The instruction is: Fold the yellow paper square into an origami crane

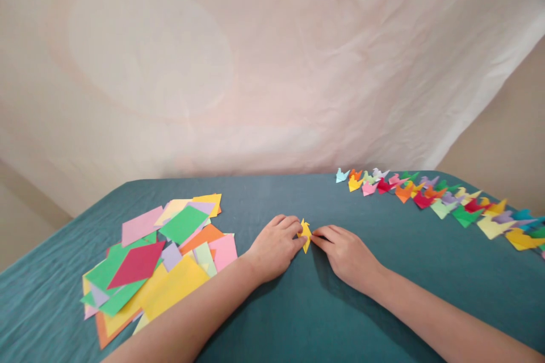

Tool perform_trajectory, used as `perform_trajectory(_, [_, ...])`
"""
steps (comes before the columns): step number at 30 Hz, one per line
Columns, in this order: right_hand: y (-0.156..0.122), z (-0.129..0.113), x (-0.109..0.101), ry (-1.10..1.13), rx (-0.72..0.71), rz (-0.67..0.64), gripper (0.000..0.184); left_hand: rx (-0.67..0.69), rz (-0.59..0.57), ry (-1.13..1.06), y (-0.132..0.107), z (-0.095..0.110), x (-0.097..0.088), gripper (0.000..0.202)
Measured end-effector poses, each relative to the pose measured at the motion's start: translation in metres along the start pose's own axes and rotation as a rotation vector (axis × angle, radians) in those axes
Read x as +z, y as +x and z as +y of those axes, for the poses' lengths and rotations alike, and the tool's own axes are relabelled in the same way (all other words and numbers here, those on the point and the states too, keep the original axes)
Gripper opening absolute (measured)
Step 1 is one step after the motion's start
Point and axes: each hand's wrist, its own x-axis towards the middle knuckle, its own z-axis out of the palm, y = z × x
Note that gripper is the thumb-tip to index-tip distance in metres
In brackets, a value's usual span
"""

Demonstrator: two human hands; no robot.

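Observation:
A small folded yellow paper piece [305, 233] lies on the teal tablecloth [315, 306] near the middle. My left hand [275, 247] pinches its left side with curled fingers. My right hand [347, 255] presses its right side with fingertips together. Both hands rest on the cloth, forearms reaching in from the bottom edge.
A loose pile of coloured square paper sheets [157, 255] lies to the left of my hands. A row of several folded paper cranes [443, 198] runs along the back right of the table. A pale wrinkled sheet [272, 68] hangs behind the table.

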Motion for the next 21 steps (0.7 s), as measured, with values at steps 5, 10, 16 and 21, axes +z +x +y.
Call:
perform_trajectory(5, [0.000, -0.001, -0.001, 0.044, 0.028, -0.004, 0.029, 0.013, 0.007, -0.088, -0.003, -0.007, 0.009, 0.027])
perform_trajectory(10, [0.003, -0.004, -0.006, -0.010, 0.004, -0.073, 0.030, 0.056, 0.024, -0.134, -0.002, -0.013, 0.010, 0.024])
perform_trajectory(16, [0.008, -0.008, -0.012, -0.079, -0.002, -0.174, 0.031, 0.076, 0.009, -0.088, -0.001, -0.012, 0.005, 0.023])
perform_trajectory(21, [0.008, -0.008, -0.016, -0.044, 0.019, -0.190, 0.028, 0.062, -0.013, -0.056, -0.001, -0.010, 0.002, 0.023])
